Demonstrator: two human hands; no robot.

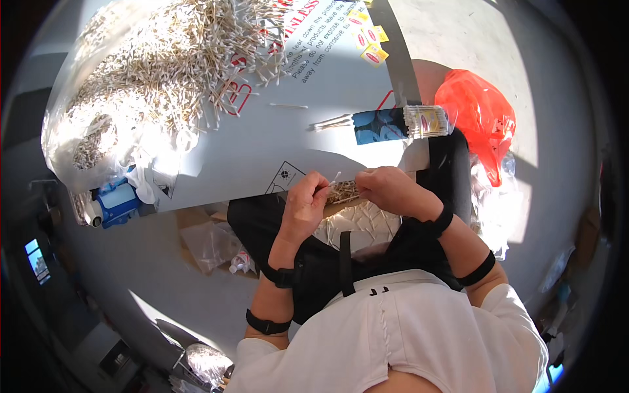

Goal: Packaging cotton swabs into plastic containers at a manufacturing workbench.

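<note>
My left hand point(306, 202) is closed in a pinch at the table's near edge, with a cotton swab point(337, 177) standing up from its fingertips. Just to its right, my right hand point(394, 191) has its fingers pressed together; what they hold, if anything, is hidden. Below and between the hands, loose cotton swabs point(343, 192) lie in a container over my lap. Beyond my right hand, a small bundle of swabs point(333, 123) lies against a dark blue printed packet point(380, 126). A clear pack of swabs point(428, 122) with a yellow label adjoins it at the right.
A big heap of cotton swabs point(164, 72) spills from a clear bag over the table point(242, 157). One stray swab point(288, 105) lies mid-table. Several yellow labels point(372, 54) are farther back. A red plastic bag point(477, 114) stands right; a blue bottle-like object point(118, 202) sits left.
</note>
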